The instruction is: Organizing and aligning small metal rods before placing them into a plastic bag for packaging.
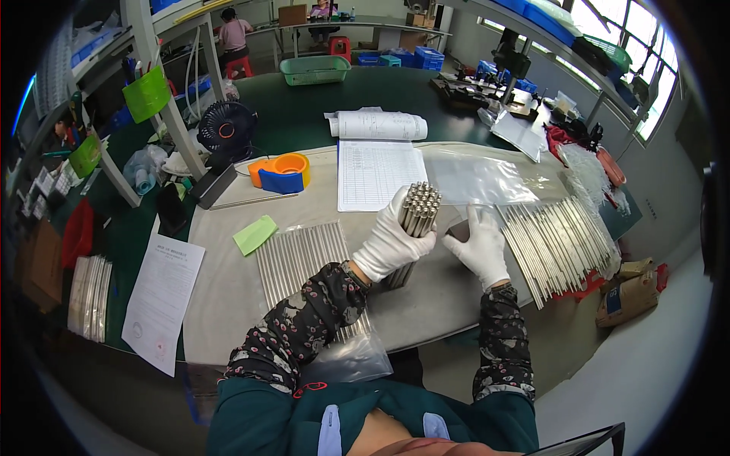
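You seem to be at the step of gathering rods into one bunch and steadying it: your gloved left hand is wrapped firmly around the rod bundle, which stands roughly upright on the near side of the gridded sheet, just off its near right corner. Your gloved right hand, to the right of the sheet and nearer you, has its thumb and fingers parted about a dark block; whether they press on it, you can't tell from here. The next move, I'd judge, calls for keeping that left grip snug and the rods parallel while your right hand evens their ends. The bundle looks bright and silvery, its slim round rods packed close, with tops that sit slightly uneven; its foot is partly hidden by your glove. Similar loose rods lie side by side well to the right of the sheet, and another row lies to its near left.
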The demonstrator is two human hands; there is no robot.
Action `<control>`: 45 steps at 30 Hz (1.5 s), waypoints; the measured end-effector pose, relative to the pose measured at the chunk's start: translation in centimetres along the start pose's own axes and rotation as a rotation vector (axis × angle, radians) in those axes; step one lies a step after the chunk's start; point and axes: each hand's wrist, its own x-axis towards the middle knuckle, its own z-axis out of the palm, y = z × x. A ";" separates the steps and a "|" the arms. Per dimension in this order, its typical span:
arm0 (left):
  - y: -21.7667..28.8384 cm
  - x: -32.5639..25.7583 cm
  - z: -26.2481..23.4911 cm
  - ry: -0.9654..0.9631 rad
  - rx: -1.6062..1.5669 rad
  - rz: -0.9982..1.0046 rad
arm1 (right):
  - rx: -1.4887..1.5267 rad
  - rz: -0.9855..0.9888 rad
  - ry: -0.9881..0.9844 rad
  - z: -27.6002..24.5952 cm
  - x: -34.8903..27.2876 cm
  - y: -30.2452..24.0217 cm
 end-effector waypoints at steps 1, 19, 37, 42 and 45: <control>0.0 0.0 -0.1 0.011 0.004 0.010 | -0.259 0.043 0.014 0.8 -0.9 0.7; -0.5 0.6 0.7 0.087 0.063 0.050 | 0.110 -0.461 0.644 -11.6 1.8 -5.2; -0.5 0.1 0.2 0.031 0.013 0.003 | -0.063 -0.151 0.424 -1.6 1.4 1.9; 0.4 0.3 0.2 0.026 0.069 0.021 | -0.082 -0.037 0.135 2.2 -1.4 5.1; 0.3 0.5 -0.2 -0.018 0.096 -0.022 | -0.119 -0.097 0.055 0.3 -1.5 4.4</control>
